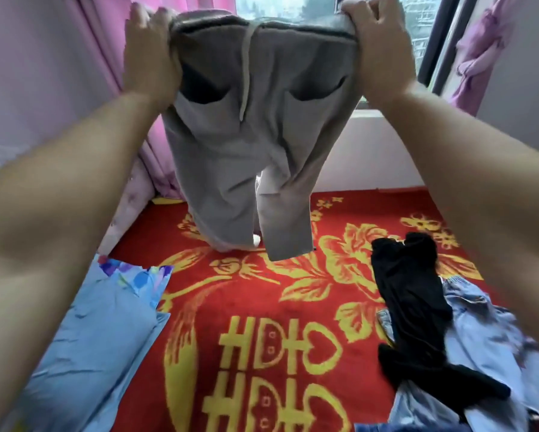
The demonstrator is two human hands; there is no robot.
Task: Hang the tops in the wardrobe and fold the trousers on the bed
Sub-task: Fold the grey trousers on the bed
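Note:
Grey drawstring trousers point(255, 145) hang in the air in front of me, held up by the waistband. My left hand point(149, 54) grips the left end of the waistband and my right hand point(377, 48) grips the right end. The legs dangle down and their hems reach the red bedspread with yellow flowers point(262, 307). A black garment point(414, 300) lies crumpled on the right of the bed, over a pale blue garment point(486, 338).
A light blue pillow point(99, 338) lies at the left of the bed. Pink curtains point(84, 57) hang at the back left beside a window point(293, 7). A pink garment point(483, 51) hangs at the far right.

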